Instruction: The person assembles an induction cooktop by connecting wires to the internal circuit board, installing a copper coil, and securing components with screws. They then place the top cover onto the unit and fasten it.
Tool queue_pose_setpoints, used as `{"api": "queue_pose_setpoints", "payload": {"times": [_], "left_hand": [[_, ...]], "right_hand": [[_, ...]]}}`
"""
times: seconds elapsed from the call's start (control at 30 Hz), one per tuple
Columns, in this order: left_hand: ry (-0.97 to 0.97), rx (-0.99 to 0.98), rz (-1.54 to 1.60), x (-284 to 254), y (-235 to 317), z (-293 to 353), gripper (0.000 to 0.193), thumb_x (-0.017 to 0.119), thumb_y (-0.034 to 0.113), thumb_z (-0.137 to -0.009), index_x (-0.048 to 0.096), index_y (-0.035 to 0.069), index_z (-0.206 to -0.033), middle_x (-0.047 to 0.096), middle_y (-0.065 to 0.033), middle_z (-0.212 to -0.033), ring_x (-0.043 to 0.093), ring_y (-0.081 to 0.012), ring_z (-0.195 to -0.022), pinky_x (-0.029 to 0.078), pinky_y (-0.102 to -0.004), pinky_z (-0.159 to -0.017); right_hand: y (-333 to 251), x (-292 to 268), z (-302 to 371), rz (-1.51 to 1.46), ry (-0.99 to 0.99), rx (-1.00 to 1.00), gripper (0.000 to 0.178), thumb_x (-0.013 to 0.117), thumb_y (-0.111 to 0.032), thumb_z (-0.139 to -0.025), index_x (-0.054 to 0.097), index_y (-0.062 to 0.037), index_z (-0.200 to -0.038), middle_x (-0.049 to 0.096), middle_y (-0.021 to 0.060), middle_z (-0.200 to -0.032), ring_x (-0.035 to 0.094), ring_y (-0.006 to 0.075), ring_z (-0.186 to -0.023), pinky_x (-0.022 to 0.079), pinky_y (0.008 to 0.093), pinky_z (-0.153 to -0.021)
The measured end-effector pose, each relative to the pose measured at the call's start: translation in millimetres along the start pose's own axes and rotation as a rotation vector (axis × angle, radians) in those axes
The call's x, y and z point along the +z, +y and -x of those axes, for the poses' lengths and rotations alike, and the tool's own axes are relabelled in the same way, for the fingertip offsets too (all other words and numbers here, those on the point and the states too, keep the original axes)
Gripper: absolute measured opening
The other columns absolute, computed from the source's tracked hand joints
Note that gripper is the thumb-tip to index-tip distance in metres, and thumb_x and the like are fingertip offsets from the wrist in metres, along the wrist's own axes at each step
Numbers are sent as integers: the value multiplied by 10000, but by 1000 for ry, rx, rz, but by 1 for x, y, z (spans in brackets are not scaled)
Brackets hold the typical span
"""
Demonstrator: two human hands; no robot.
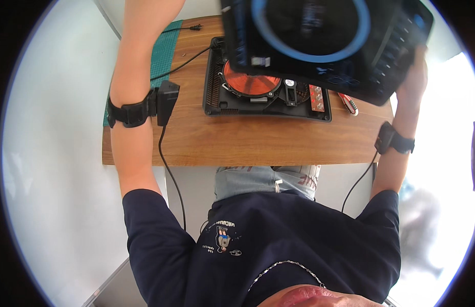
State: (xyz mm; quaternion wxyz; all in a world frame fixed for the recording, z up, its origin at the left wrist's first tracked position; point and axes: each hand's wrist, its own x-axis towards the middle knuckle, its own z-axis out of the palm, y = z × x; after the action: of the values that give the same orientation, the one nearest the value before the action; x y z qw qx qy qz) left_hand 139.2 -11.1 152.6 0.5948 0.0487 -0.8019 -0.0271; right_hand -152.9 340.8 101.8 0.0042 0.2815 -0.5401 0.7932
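The black glass top panel of an induction cooker (319,30), marked with a blue ring, is held up in the air, tilted and slightly blurred. My right hand (414,77) is closed on its right edge, the fingers partly hidden. My left forearm stretches up past the top of the picture, so the left hand is out of sight. Beneath the panel, the open cooker base (235,107) lies on the table. Inside it are a round copper-red coil (247,82), a small black part with a slot (291,93) and a red circuit board (317,98). The panel hides the base's far right portion.
The wooden table (237,143) carries a green cutting mat (163,56) on the left. A black cable (186,65) runs from the base across the mat, and a power plug (195,27) lies at the back. Right of the base is a red-and-white object (348,104).
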Motion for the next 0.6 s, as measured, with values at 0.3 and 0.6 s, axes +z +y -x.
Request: {"api": "queue_pose_setpoints", "payload": {"times": [0.3,0.6], "left_hand": [[-717,-422,246,94,-149,174,204,647,198,-1004,715,81,-1156,759,-121,-1090,717,-275,-1009,552,-389,-881],[-791,-673,360,123,-157,204,148,672,93,-963,709,14,-1082,775,-98,-980,730,-221,-879,559,-338,-822]], "right_hand": [[5,-85,26,-51,243,114,532,368,-412,-1138,483,-1,-1456,601,147,-1399,603,302,-1250,512,438,-1045],[30,-70,60,-94,301,187,571,418,-452,-1117,455,-17,-1485,576,152,-1428,575,306,-1281,483,457,-1073]]}}
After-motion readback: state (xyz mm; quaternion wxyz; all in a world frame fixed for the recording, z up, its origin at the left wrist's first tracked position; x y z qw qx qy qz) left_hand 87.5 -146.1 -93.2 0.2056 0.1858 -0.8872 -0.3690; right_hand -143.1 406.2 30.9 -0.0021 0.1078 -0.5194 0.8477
